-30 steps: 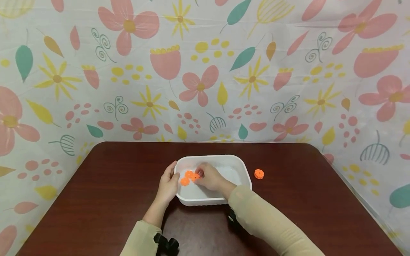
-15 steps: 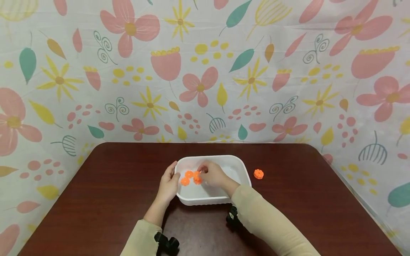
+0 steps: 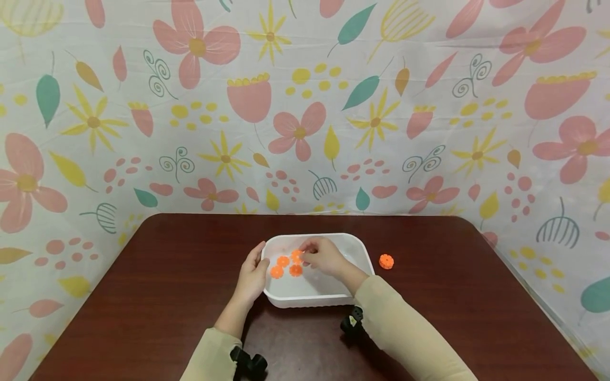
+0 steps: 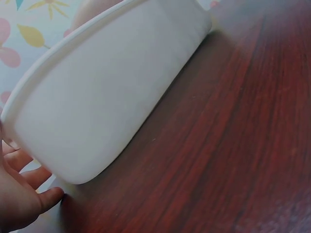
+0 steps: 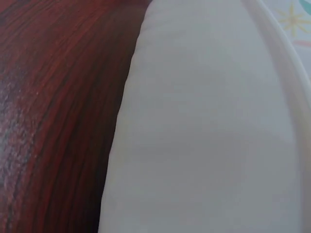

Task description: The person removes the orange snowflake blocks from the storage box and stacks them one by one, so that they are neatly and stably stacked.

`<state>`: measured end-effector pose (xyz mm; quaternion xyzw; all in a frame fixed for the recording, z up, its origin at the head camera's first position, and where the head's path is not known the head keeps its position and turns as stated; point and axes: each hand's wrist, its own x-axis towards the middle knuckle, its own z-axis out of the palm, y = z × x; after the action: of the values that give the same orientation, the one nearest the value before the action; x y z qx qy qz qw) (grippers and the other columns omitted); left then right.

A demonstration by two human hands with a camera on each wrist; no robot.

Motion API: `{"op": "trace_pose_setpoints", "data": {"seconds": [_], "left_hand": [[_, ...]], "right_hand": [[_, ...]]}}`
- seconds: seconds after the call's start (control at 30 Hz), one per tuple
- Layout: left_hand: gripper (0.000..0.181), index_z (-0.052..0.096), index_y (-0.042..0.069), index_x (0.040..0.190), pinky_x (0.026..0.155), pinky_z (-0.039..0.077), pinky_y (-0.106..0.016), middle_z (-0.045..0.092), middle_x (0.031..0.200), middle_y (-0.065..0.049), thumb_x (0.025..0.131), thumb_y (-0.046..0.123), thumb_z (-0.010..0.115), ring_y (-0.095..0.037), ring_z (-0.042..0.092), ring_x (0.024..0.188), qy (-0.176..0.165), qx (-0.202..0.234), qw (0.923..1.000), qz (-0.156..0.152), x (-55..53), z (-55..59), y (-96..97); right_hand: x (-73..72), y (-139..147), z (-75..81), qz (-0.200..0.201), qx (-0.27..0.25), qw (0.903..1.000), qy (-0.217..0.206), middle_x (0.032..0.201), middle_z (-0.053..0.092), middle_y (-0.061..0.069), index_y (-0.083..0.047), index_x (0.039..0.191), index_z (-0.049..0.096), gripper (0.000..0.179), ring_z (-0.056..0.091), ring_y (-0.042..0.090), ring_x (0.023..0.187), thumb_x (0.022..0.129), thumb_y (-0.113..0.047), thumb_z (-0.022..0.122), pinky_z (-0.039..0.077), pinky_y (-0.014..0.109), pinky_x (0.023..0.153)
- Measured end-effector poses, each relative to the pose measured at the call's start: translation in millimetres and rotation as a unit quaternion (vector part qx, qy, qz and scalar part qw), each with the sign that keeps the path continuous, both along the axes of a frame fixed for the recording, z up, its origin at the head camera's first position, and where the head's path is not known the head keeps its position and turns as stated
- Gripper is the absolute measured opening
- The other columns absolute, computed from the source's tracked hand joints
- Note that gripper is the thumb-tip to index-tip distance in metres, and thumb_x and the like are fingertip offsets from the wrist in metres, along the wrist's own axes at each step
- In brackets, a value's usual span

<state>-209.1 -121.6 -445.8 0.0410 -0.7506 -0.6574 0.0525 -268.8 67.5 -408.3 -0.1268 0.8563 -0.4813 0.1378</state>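
A white plastic basin [image 3: 310, 302] stands on the table, and my left hand [image 3: 250, 276] grips its left end, thumb at the rim. In the left wrist view, the fingers of that left hand [image 4: 22, 194] lie against the basin's end wall [image 4: 97, 97]. Inside the basin, flower-shaped orange slices, like carrot, lie toward the left: one slice [image 3: 277, 272], another slice [image 3: 283, 261] and a third slice [image 3: 295, 270]. My right hand [image 3: 326, 258] reaches in over the front rim, fingertips pinching the edge of a further orange slice [image 3: 296, 256]. The right wrist view shows only the basin's outer wall [image 5: 204, 121] and table.
To the right of the basin, a small stack of orange flower-shaped slices [image 3: 386, 261] sits on the dark red-brown table [image 3: 190, 296]. A floral cloth [image 3: 305, 116] hangs behind the table. Black wrist cameras are strapped on both forearms.
My right hand has drawn slightly back and to the right inside the basin. Orange slices that overlapped at its fingertips now lie apart. The left hand keeps its hold.
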Motion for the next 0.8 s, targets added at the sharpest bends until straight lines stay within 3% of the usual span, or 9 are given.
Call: {"op": "trace_pose_setpoints", "data": {"seconds": [0.8], "left_hand": [[0.049,0.035,0.006,0.145,0.106,0.037,-0.051,0.041,0.145,-0.021,0.097,0.009,0.041,-0.034,0.043,0.130,-0.006,-0.001,1.0000,0.003,0.1,-2.8,0.9]], "right_hand": [[3.2,47,15.6,-0.029,-0.067,0.9973,0.006,0.093,0.068,0.013,-0.002,0.106,0.065,0.021,0.066,0.017,0.076,0.089,-0.015,0.064,0.056,0.033,0.070]]}}
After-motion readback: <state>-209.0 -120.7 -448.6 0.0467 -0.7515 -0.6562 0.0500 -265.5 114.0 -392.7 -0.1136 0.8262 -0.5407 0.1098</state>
